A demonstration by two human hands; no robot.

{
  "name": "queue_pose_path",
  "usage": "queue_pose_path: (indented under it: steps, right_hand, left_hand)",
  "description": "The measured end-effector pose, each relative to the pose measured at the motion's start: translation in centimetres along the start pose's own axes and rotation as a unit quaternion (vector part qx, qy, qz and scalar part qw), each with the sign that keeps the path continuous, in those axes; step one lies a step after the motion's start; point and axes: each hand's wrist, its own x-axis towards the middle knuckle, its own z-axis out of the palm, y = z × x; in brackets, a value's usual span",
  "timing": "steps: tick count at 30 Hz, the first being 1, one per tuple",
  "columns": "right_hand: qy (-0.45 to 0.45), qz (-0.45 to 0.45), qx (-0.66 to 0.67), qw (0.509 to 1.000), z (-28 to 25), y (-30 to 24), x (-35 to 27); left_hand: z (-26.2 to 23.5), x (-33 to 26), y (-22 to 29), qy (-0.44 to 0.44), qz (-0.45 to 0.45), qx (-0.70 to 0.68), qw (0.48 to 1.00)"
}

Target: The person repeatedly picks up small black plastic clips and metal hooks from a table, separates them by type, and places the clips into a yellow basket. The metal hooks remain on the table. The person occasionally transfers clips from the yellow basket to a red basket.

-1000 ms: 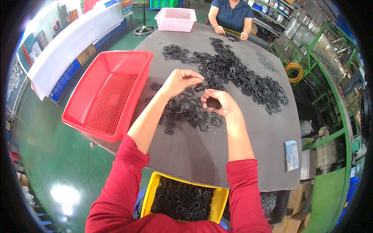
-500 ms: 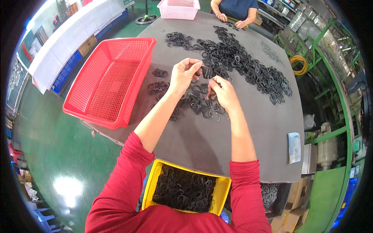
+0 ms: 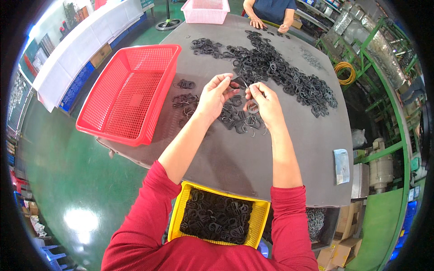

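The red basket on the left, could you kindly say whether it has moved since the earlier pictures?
No: the red mesh basket keeps its place against the left edge of the grey table.

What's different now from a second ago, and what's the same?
The right hand moved slightly forward, its fingertips now close by the black buckle at the left hand's fingertips. The left fingers spread a little. I can't tell whether anything was let go. The red basket, yellow basket and big pile of black buckles stayed put.
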Motion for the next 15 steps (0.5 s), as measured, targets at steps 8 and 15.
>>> queue_pose_path:
  steps: [8,15]
  right_hand:
    - [-0.007,-0.122,-0.269,0.955,0.4,0.2,-1.5]
    - [-0.011,-0.238,-0.558,0.795,0.4,-1.5,-3.3]
  left_hand:
    - [1.7,-1.2,0.2,0.035,-0.117,-0.128,0.984]
    - [0.6,0.0,1.9,-0.010,-0.187,-0.016,0.982]
